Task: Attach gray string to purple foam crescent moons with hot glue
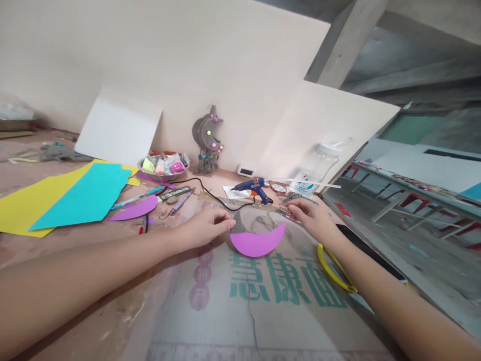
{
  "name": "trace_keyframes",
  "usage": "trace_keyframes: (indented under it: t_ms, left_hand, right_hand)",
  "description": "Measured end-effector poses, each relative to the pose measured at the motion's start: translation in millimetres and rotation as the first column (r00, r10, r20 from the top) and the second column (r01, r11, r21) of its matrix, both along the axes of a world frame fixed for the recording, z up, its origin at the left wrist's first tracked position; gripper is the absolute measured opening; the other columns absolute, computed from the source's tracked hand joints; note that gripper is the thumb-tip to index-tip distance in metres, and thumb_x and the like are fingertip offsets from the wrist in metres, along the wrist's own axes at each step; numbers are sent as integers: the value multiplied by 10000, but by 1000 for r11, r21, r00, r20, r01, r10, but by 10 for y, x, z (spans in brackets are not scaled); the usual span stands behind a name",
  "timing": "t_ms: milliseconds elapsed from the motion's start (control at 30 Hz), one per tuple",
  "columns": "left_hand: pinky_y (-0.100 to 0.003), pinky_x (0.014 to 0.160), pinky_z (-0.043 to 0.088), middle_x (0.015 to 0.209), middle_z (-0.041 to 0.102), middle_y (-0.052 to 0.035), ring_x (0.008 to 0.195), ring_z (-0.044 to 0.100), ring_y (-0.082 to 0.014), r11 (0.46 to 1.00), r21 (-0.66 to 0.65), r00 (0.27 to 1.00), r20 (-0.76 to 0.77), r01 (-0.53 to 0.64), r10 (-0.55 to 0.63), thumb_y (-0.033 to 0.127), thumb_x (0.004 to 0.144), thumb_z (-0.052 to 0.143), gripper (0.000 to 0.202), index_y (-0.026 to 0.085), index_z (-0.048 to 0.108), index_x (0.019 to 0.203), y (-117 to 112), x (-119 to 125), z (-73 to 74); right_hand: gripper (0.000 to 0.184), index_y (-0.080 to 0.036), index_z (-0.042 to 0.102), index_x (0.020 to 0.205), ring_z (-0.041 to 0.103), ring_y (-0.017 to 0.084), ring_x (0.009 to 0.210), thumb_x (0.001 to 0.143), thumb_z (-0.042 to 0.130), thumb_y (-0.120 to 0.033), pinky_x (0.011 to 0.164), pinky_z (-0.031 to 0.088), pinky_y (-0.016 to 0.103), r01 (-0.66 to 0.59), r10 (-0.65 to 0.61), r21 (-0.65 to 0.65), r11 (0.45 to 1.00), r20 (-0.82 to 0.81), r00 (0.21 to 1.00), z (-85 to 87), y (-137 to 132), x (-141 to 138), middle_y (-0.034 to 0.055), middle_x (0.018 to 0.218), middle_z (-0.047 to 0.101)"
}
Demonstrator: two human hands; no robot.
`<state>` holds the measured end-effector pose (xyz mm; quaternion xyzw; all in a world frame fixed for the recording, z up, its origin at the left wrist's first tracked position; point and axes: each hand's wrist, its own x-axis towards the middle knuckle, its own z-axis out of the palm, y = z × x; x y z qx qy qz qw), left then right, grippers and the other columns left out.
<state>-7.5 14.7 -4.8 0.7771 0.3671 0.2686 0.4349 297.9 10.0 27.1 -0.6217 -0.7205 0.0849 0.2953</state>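
A purple paper crescent (258, 244) is held up over the printed board, its left tip pinched between the thumb and finger of my left hand (208, 225). Grey yarn (240, 223) covers the part of the crescent near that thumb. Thin loops of loose yarn (267, 223) show behind it, and a dark strand trails down the board. To the right, my right hand (310, 216) has its thumb and fingertips pressed together. Whatever lies between them is too small to make out. Yellow-handled scissors (332, 271) lie partly under my right forearm.
A blue glue gun (251, 186) lies behind my hands, beside a clear plastic bottle (315, 168). Yellow and turquoise sheets (84, 195) spread at left, near a bowl of clay packs (165, 175). A grey moon ornament (208, 135) leans on the back wall.
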Motion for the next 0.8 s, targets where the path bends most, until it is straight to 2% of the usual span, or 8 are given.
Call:
trace_keyframes:
  t_ms: [33,133,267,367,433,567,700,800]
  left_hand:
    - [-213,477,312,602,472,39,522,422,-92,1000,1,1000,1,2,-2,432,842,453,308,165,517,701,-2,0,-2]
    - [-211,473,300,589,434,48,518,406,-88,1000,11,1000,6,3,-3,433,841,453,311,170,489,678,-3,-1,-17]
    - [-212,479,302,607,444,46,532,419,-91,1000,10,1000,0,19,-19,422,847,440,299,172,490,692,-3,-2,-23]
    - [-215,495,310,603,440,43,543,420,-95,999,22,1000,-19,23,-23,408,846,438,293,171,480,678,-7,-7,-5]
    - [-213,509,307,599,425,43,553,410,-92,998,59,999,-7,38,-38,396,844,446,298,172,451,646,-9,-11,3]
    - [-213,483,294,566,398,48,519,398,-93,999,33,999,-4,38,-38,414,845,438,306,185,421,644,-8,-11,-1]
    - [-213,478,307,571,420,44,519,408,-97,999,-14,999,16,33,-33,435,834,454,307,183,452,658,-5,-3,-15]
    - [-212,469,310,589,443,38,528,417,-100,999,-25,1000,15,25,-25,455,825,460,317,176,491,678,-7,-5,-14]
  right_hand:
    - [290,-178,645,947,635,192,746,868,452,-380,696,503,322,34,-37,19,999,150,988,-1,43,106,69,856,696]
    - [284,-178,685,998,638,258,945,828,487,-290,829,486,373,55,-58,19,998,322,945,-48,112,327,102,1025,700]
    - [357,-186,667,1123,618,291,1052,810,520,-276,905,471,400,34,-25,-15,999,386,922,-154,114,374,108,1162,664]
    - [403,-189,628,1199,599,278,1096,832,466,-217,942,455,398,-13,22,-24,1000,426,905,-213,111,333,100,1228,629]
    - [414,-157,610,1222,583,264,1121,862,410,-197,968,442,384,-65,63,-12,998,482,874,-246,123,323,117,1248,612]
    - [425,-104,591,1233,578,251,1115,872,372,-157,997,423,371,-141,99,27,990,577,811,-311,161,351,161,1252,592]
    - [435,-122,588,1226,569,247,1127,850,368,-111,1003,411,378,-148,88,45,988,621,779,-341,154,374,157,1248,590]
    - [385,-128,594,1186,598,259,1076,860,391,-154,942,441,380,-79,40,37,996,609,792,-338,127,380,155,1205,618]
